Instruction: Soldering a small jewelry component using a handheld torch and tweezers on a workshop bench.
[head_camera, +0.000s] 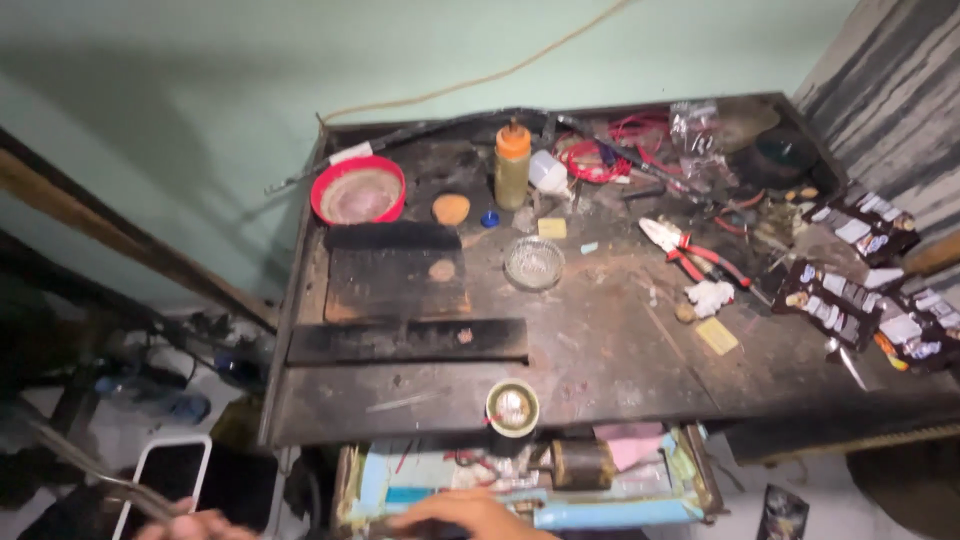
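Drawer (640, 510) pale blue, open, cluttered; right hand (470, 512) inside.

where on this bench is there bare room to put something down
Bare: the worktop middle, between glass dish, black strip and red pliers. Crowded: the back right with red wires, and the right edge with dark packets.

A dark, soot-stained brown workbench (600, 350) stands against a pale green wall (250, 60). On it: a red bowl (358, 190), a yellowish bottle (512, 165) capped in orange, red-handled pliers (695, 255), a clear glass dish (533, 262), coils of red wire (590, 160) and dark sachets (850, 290) with white patches. Below, a light blue drawer (600, 512) holds a pink scrap (630, 445); a white-edged phone (165, 480) shows a black screen.
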